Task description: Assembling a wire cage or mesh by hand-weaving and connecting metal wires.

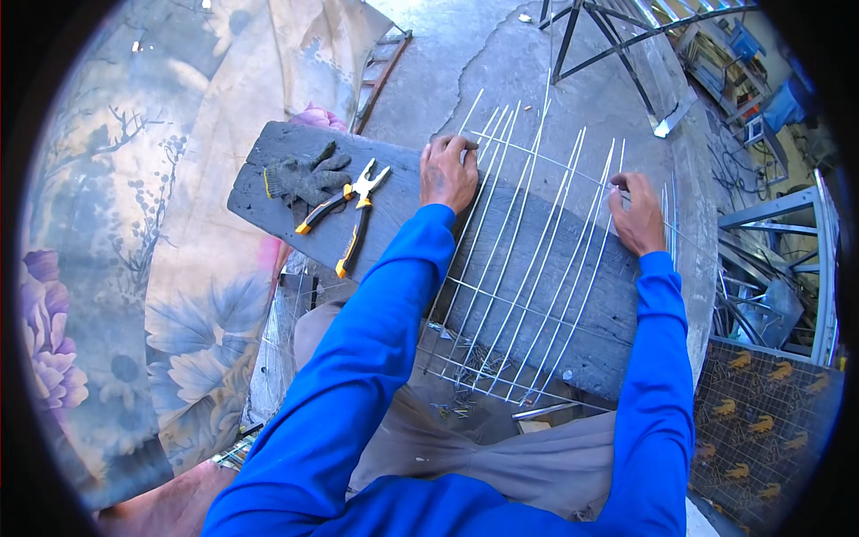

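A grid of thin pale metal wires [512,295] lies across a dark, worn board [403,166], its near end reaching past the board's edge. At the grid's far left corner, my left hand [450,174] is closed with its fingertips on the outer wire. My right hand [637,213] has its fingers curled in a pinch around a wire on the right side, and the exact grip is partly hidden. Left of my left hand, combination pliers [362,188] with orange and black handles rest open-jawed on the board. Beside them is a crumpled dark grey work glove [309,174].
Floral fabric [197,242] hangs or lies along the left. Dark metal legs [608,36] of a frame stand on the concrete floor [447,54] ahead. Grey metal frames [774,215] and a patterned dark panel [761,430] are at the right. Wire scraps [474,376] lie below the grid.
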A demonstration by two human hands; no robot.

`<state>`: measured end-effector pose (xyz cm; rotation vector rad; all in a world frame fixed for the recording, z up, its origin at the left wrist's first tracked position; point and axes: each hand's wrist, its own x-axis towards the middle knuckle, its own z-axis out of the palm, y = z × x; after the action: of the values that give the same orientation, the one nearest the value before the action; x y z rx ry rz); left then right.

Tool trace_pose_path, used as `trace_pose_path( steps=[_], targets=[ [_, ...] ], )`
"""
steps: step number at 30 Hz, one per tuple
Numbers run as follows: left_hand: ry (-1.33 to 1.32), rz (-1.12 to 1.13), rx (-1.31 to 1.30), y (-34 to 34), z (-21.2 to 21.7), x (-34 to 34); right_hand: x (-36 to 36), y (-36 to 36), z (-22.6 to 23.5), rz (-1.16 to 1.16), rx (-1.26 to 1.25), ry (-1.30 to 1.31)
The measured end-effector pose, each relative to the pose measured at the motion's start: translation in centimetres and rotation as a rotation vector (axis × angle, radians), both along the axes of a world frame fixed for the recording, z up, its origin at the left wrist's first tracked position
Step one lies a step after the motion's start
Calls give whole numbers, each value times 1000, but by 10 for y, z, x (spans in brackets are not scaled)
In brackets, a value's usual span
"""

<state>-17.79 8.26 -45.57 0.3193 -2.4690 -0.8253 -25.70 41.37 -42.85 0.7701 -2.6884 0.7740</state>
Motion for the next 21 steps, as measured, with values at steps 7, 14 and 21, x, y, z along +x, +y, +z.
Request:
trace_pose_path(
  steps=[7, 14, 21],
  targets=[
    [-25, 3, 0, 1, 5, 2, 0, 33, -4, -289, 225, -151],
    [-78, -3, 22, 0, 6, 3, -21, 37, -31, -191, -85, -450],
    [-107, 4, 33, 3, 3, 0, -30, 26, -34, -145, -60, -446]
  ],
)
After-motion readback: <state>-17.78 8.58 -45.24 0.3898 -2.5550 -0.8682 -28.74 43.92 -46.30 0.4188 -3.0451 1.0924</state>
